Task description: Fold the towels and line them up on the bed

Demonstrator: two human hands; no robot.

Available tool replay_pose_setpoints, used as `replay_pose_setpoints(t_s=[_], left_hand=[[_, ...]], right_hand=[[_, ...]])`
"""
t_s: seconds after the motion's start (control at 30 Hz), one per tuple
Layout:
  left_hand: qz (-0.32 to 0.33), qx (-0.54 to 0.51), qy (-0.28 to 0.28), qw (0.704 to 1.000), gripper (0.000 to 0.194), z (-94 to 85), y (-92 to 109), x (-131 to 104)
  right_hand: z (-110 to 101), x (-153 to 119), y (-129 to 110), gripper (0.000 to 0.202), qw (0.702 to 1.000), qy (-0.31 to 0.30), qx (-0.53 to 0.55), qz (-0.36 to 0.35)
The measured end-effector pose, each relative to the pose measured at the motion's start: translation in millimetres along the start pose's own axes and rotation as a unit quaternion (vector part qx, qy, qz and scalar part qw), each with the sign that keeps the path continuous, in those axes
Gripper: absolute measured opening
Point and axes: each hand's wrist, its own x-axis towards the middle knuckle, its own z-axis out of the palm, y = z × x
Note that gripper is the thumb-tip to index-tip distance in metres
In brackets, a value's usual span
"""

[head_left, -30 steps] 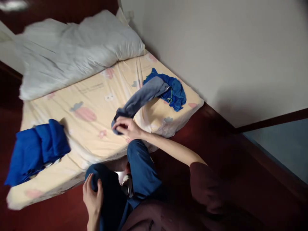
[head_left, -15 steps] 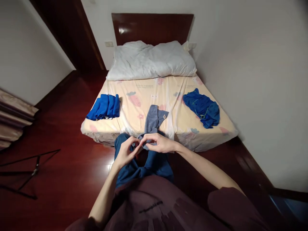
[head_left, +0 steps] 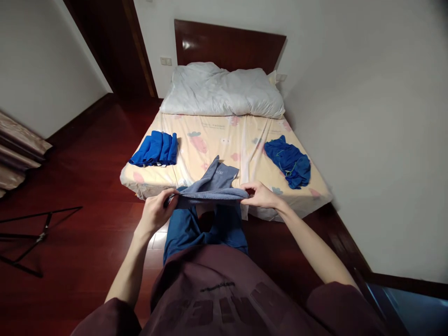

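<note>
A grey-blue cloth (head_left: 213,192) is stretched sideways between my hands at the bed's front edge. Its far part lies on the bed (head_left: 196,154), with small light lettering on it. My left hand (head_left: 157,209) pinches the left end of the near edge, and my right hand (head_left: 259,195) pinches the right end. On the left of the bed sit folded bright blue cloths (head_left: 156,148). A crumpled blue garment (head_left: 289,161) with light green trim lies on the right side.
A white quilt (head_left: 224,91) lies across the bed's far end, before a dark headboard (head_left: 229,44). A black metal stand (head_left: 42,237) is on the floor at left, near a curtain (head_left: 19,147). A wall rises at right.
My hands were close together at the cloth's near end; they have moved apart, spreading its edge wide between them. The far part of the cloth has shifted and opened out. The view has tilted slightly.
</note>
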Motion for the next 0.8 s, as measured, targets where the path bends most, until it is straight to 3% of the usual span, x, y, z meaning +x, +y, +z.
replay_pose_setpoints(t_s=[0.07,0.13,0.2,0.27,0.4,0.5,0.6,0.67,0.8], left_hand=[[-0.008,-0.003,-0.065,0.998,0.027,-13.9,-0.3,3.1],[-0.004,-0.032,-0.150,0.988,0.034,-18.6,5.7,9.4],[0.016,-0.072,-0.207,0.975,0.047,-13.1,15.2,16.9],[0.038,-0.115,-0.220,0.968,0.058,-0.7,24.7,23.0],[-0.004,-0.153,-0.143,0.978,0.033,20.4,30.8,26.7],[-0.026,-0.124,-0.085,0.988,0.025,17.2,22.9,22.2],[0.005,-0.063,-0.094,0.994,0.020,0.1,14.4,14.6],[0.025,-0.012,-0.093,0.995,0.019,-15.6,11.6,10.3],[0.046,0.076,0.005,0.996,0.021,-53.8,3.8,6.5]], right_hand=[[0.6,3.2,-4.8,0.027,0.996,0.066,0.036,-0.042],[11.4,14.3,-12.0,0.024,0.990,0.094,0.062,-0.086],[30.7,31.7,-19.0,0.016,0.985,0.097,0.071,-0.123],[54.3,52.0,-23.6,0.009,0.980,0.077,0.046,-0.177],[98.9,86.3,-24.3,0.009,0.962,0.034,0.000,-0.270],[119.2,99.0,-17.8,0.015,0.962,0.039,0.011,-0.271],[127.0,104.9,-1.8,0.024,0.963,0.002,0.026,-0.268],[127.3,108.5,16.7,0.019,0.963,-0.041,0.018,-0.265],[116.1,114.9,68.2,0.005,0.972,-0.101,-0.045,-0.208]])
